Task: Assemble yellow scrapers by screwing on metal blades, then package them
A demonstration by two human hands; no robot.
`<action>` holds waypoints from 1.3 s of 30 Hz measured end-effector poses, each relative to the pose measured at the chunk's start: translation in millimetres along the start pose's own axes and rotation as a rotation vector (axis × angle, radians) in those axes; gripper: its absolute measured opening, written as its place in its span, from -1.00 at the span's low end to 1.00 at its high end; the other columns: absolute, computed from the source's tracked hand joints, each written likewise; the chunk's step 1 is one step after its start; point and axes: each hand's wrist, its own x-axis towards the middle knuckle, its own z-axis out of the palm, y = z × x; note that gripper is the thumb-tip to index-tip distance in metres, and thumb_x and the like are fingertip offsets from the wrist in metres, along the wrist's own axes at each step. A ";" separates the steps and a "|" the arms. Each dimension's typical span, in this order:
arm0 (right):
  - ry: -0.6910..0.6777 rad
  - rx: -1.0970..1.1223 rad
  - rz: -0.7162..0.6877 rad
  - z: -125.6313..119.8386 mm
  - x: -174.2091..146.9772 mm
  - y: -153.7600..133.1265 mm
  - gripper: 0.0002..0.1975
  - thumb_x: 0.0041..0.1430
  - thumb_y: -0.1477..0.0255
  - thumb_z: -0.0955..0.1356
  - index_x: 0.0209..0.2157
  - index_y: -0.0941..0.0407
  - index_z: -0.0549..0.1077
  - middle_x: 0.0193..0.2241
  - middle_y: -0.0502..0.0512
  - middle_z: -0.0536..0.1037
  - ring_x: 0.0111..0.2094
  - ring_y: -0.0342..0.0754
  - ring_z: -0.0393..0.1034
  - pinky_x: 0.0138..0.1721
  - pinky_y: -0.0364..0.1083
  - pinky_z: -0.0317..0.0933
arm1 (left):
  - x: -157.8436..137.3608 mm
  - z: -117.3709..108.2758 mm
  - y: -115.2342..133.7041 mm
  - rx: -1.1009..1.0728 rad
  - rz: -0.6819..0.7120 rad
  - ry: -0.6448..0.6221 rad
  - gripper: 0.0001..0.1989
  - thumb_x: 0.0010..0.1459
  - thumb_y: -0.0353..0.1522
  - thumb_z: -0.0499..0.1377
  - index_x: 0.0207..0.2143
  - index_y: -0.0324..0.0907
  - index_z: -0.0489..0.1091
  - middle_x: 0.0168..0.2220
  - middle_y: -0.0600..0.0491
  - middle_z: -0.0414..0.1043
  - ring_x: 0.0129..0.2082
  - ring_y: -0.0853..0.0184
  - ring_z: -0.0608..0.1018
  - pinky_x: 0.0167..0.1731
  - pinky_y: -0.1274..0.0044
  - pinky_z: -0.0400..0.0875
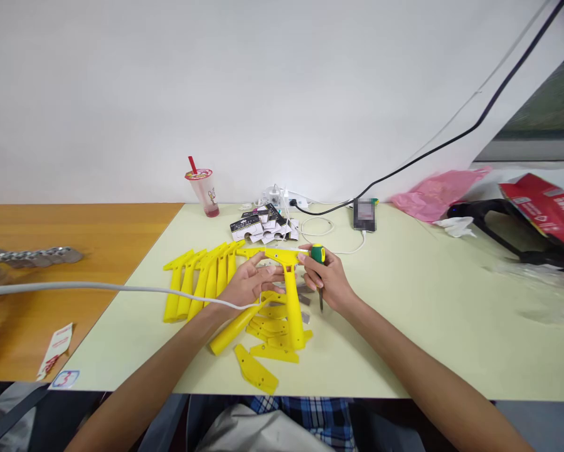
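Note:
My left hand (248, 284) is closed on the head of a yellow T-shaped scraper (293, 311), whose handle points down toward the table's front edge. At the other end of that head are the fingertips of my right hand (331, 280). The right hand also grips a screwdriver (318, 253) with a green and yellow handle, its shaft pointing down. Beneath the hands lie several loose yellow cover plates (256, 369), some grey metal blades (305, 300) and another yellow handle (229, 329). A row of yellow T-shaped scrapers (172, 295) lies left of my left hand.
Behind the hands are black-and-white cards (246, 227), a power strip (300, 203), a cup with a straw (204, 191) and a plugged-in device (364, 215). A grey cable (145, 289) crosses above my left arm. Pink plastic bag (436, 191) at right.

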 end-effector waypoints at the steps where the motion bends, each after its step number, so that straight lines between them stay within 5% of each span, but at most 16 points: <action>1: 0.016 0.013 -0.014 -0.4 1.2 -0.8 -0.53 -0.03 0.25 0.72 -0.14 0.10 0.62 -0.73 -0.29 0.21 -0.71 -0.31 -0.11 -0.68 -0.21 0.06 | 0.3 -1.6 5.8 0.024 0.026 0.039 -0.39 0.14 -0.20 0.57 0.09 -0.21 0.40 -0.03 -0.27 0.72 -0.05 0.00 0.79 -0.22 0.41 0.67; 5: 0.075 0.058 -0.053 -3.6 7.7 -2.0 -0.52 -0.08 0.25 0.73 -0.18 0.11 0.62 -0.70 -0.28 0.20 -0.69 -0.31 -0.11 -0.66 -0.21 0.03 | -24.4 -14.2 23.9 0.166 0.309 0.414 -0.57 0.23 -0.09 0.48 -0.09 -0.22 0.52 -0.20 -0.14 0.72 -0.21 0.18 0.76 -0.31 0.50 0.57; 8: 0.120 0.092 -0.082 -7.2 13.5 -1.1 -0.49 -0.13 0.26 0.75 -0.19 0.10 0.60 -0.71 -0.31 0.16 -0.67 -0.31 -0.11 -0.64 -0.22 0.02 | -78.3 -17.1 11.6 0.340 0.694 0.800 -0.50 0.49 -0.03 0.21 -0.45 -0.14 0.35 -0.60 0.13 0.37 -0.59 0.42 0.42 -0.52 0.57 0.28; 9: 0.131 0.103 -0.094 -8.5 15.3 -0.4 -0.48 -0.14 0.26 0.75 -0.19 0.10 0.60 -0.71 -0.31 0.15 -0.67 -0.31 -0.10 -0.64 -0.22 0.02 | -99.3 -13.4 2.7 0.426 0.760 0.777 -0.47 0.54 -0.05 0.13 -0.48 -0.12 0.32 -0.65 0.15 0.26 -0.62 0.41 0.35 -0.52 0.54 0.27; 12: 0.156 0.126 -0.129 -10.9 19.0 1.7 -0.45 -0.18 0.25 0.75 -0.19 0.10 0.59 -0.71 -0.31 0.18 -0.67 -0.31 -0.07 -0.63 -0.22 0.04 | -146.2 14.3 -25.2 0.914 0.796 0.352 -0.57 0.53 -0.18 0.15 -0.45 -0.10 0.41 -0.58 0.05 0.39 -0.57 0.31 0.44 -0.48 0.44 0.34; 14: 0.169 0.135 -0.149 -11.0 19.8 2.8 -0.45 -0.19 0.26 0.76 -0.20 0.10 0.59 -0.71 -0.30 0.20 -0.67 -0.30 -0.06 -0.64 -0.22 0.05 | -148.1 41.1 -35.6 1.195 0.845 0.134 -0.91 0.43 -0.31 0.27 -0.21 -0.07 0.54 -0.38 -0.03 0.59 -0.40 0.20 0.60 -0.33 0.37 0.51; 15: 0.172 0.138 -0.158 -10.5 19.7 3.0 -0.45 -0.19 0.26 0.76 -0.19 0.10 0.59 -0.72 -0.31 0.20 -0.68 -0.30 -0.05 -0.64 -0.21 0.05 | -138.8 53.9 -37.1 1.294 0.846 0.097 -0.88 0.41 -0.35 0.28 -0.03 -0.08 0.54 -0.22 -0.09 0.66 -0.23 0.13 0.67 -0.18 0.32 0.58; 17: 0.173 0.139 -0.176 -9.2 19.1 2.8 -0.44 -0.19 0.25 0.75 -0.19 0.10 0.58 -0.72 -0.31 0.20 -0.68 -0.30 -0.05 -0.64 -0.21 0.05 | -104.6 74.0 -34.2 1.448 0.803 0.149 -0.57 0.41 -0.33 0.28 0.29 -0.15 0.42 0.12 -0.24 0.62 0.13 0.01 0.64 0.15 0.18 0.57; 19: 0.168 0.134 -0.190 -8.2 18.5 2.2 -0.43 -0.18 0.23 0.75 -0.18 0.09 0.57 -0.72 -0.32 0.19 -0.68 -0.30 -0.05 -0.65 -0.21 0.05 | -61.2 84.0 -27.1 1.668 0.716 0.246 -0.38 0.41 -0.26 0.28 0.45 -0.19 0.30 0.42 -0.34 0.37 0.41 -0.14 0.43 0.30 0.03 0.46; 21: 0.161 0.124 -0.203 -8.1 18.8 2.1 -0.43 -0.17 0.20 0.74 -0.18 0.09 0.56 -0.73 -0.32 0.19 -0.69 -0.29 -0.04 -0.65 -0.21 0.06 | -21.9 85.9 -20.2 1.858 0.573 0.299 -0.26 0.38 -0.30 0.29 0.53 -0.22 0.20 0.56 -0.36 0.13 0.50 -0.23 0.29 0.32 -0.02 0.44; 24: 0.155 0.112 -0.218 -9.1 20.4 3.6 -0.42 -0.17 0.17 0.74 -0.20 0.08 0.54 -0.73 -0.32 0.22 -0.70 -0.29 -0.02 -0.66 -0.20 0.07 | 13.9 81.4 -15.0 2.027 0.416 0.246 -0.27 0.43 -0.43 0.16 0.58 -0.26 0.11 0.62 -0.31 0.01 0.48 -0.13 0.36 0.27 0.14 0.53; 35: 0.153 0.072 -0.245 -7.4 16.7 6.8 -0.46 -0.16 0.21 0.75 -0.22 0.06 0.55 -0.73 -0.30 0.25 -0.73 -0.26 0.05 -0.67 -0.18 0.19 | 22.1 50.2 -26.0 2.127 0.419 0.153 -0.20 0.39 -0.58 0.02 0.62 -0.08 0.04 0.66 -0.30 -0.17 0.34 0.04 0.56 -0.05 0.38 0.68; 39: 0.089 -0.008 -0.273 -8.9 13.8 2.0 -0.46 -0.14 0.22 0.74 -0.15 0.07 0.63 -0.50 -0.15 0.57 -0.71 -0.30 0.09 -0.67 -0.15 0.26 | 27.1 38.5 -24.6 2.032 0.474 0.111 -0.20 0.37 -0.58 0.01 0.61 -0.17 0.02 0.63 -0.31 -0.02 0.42 0.05 0.47 0.12 0.33 0.62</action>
